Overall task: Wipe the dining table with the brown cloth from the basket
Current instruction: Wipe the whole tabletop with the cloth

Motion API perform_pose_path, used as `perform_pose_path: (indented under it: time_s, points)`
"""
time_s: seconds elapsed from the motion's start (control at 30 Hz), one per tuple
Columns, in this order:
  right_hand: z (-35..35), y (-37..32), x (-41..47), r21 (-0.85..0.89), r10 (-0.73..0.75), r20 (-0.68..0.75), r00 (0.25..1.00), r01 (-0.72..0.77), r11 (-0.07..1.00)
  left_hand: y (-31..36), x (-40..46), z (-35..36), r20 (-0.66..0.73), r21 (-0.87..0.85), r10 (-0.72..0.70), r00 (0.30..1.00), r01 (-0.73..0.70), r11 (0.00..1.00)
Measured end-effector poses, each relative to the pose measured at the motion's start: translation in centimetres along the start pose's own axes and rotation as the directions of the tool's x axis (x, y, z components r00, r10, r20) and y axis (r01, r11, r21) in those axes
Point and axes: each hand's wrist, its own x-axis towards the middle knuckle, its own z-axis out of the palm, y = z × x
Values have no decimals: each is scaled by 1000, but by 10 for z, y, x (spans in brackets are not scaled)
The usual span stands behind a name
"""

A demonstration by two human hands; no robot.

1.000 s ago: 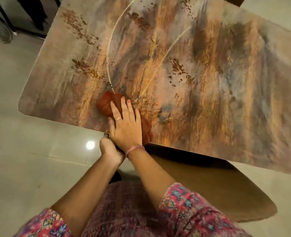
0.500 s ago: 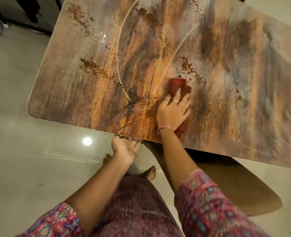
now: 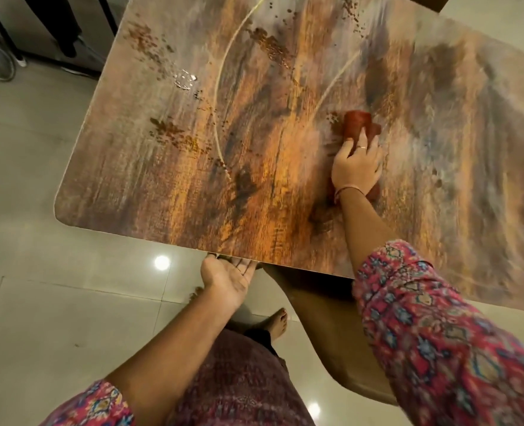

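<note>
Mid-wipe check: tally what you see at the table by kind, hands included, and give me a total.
Patterned brown dining table: 1
Folded brown cloth under the right hand: 1
Hands: 2, the right hand pressing the cloth, the left hand palm up at the near table edge
Brown chair seat under the table: 1
Total: 5

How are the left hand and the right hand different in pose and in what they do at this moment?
The right hand lies palm down on the brown cloth, pressing it onto the dining table; the left hand is palm up at the table's near edge, holding nothing. The right hand wears a ring; the left shows none. Both have relaxed fingers.
</note>
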Motion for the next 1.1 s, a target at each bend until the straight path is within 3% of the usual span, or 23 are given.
perform_pose_path:
  time_s: [0.07, 0.1, 0.17, 0.2, 0.23, 0.27, 0.3, 0.33, 0.37, 0.4, 0.43, 0.5, 0.53, 0.57, 0.6, 0.67, 0.73, 0.8, 0.83, 0.93, 1.03, 1.07, 1.1]
  points:
    - [7, -19, -12, -5, 169, -65, 983, -170, 985, 0, -1, 2, -8, -6, 11, 1000, -11, 1000]
    - [13, -27, -29, -26, 166, -74, 983, -168, 985, -1, -2, 4, -13, -5, 16, 1000, -16, 1000]
    - [27, -37, -78, -84, -115, -14, 993, 113, 990, -4, -5, 6, -22, 11, 21, 1000, -21, 1000]
    - [31, -38, -107, -88, -361, 76, 929, 367, 926, -5, -6, 8, -31, 19, 22, 999, -21, 1000]
    - [31, -34, -134, -61, -610, 191, 769, 630, 774, -5, -7, 9, -36, 26, 19, 999, -19, 999]
    - [29, -26, -154, -10, -785, 308, 538, 826, 563, -4, -7, 10, -39, 34, 12, 999, -11, 999]
    - [24, -16, -160, 58, -861, 406, 306, 932, 358, -2, -8, 11, -41, 38, 3, 999, -1, 999]
    - [18, -8, -150, 129, -873, 471, 127, 969, 211, -1, -8, 10, -38, 38, -4, 999, 5, 999]
    - [13, -3, -131, 154, -870, 490, 45, 978, 137, 0, -9, 9, -30, 38, -8, 1000, 10, 999]
    - [9, -1, -109, 141, -868, 490, 74, 977, 163, 1, -9, 8, -23, 41, -14, 1000, 15, 999]
    - [6, 1, -85, 96, -861, 461, 214, 952, 289, 2, -8, 7, -17, 46, -20, 1000, 21, 999]
    - [-3, 7, -32, -35, -706, 336, 623, 758, 652, 2, -9, 6, -14, 39, -26, 1000, 27, 999]
    - [-8, 11, -10, -79, -562, 267, 783, 599, 797, 3, -9, 6, -24, 34, -25, 999, 25, 999]
    - [-12, 12, 5, -85, -405, 206, 891, 429, 899, 3, -9, 7, -37, 32, -24, 999, 26, 999]
    - [-14, 9, 15, -75, -252, 162, 954, 267, 961, 4, -9, 7, -48, 35, -26, 999, 28, 999]
    - [-9, -10, 18, -68, -27, 81, 996, 33, 997, 4, -10, 9, -52, 28, -35, 998, 37, 999]
    - [3, -38, -2, -74, 38, 27, 999, -36, 997, 3, -10, 10, -53, 18, -36, 998, 37, 999]
    - [17, -59, -44, -98, -170, 94, 981, 179, 979, 2, -13, 12, -60, 3, -30, 998, 30, 1000]
    - [25, -67, -73, -76, -360, 161, 919, 375, 924, 2, -13, 13, -63, 3, -30, 998, 30, 1000]
    - [38, -66, -162, 69, -774, 336, 536, 806, 588, 4, -14, 14, -72, 31, -31, 997, 33, 999]
    - [31, -45, -168, 139, -851, 463, 248, 928, 346, 7, -16, 13, -72, 63, -32, 997, 37, 997]
    - [27, -39, -150, 128, -859, 474, 195, 950, 286, 8, -15, 13, -67, 84, -30, 997, 35, 996]
    - [22, -35, -128, 110, -855, 479, 199, 952, 284, 8, -15, 12, -64, 88, -28, 998, 33, 996]
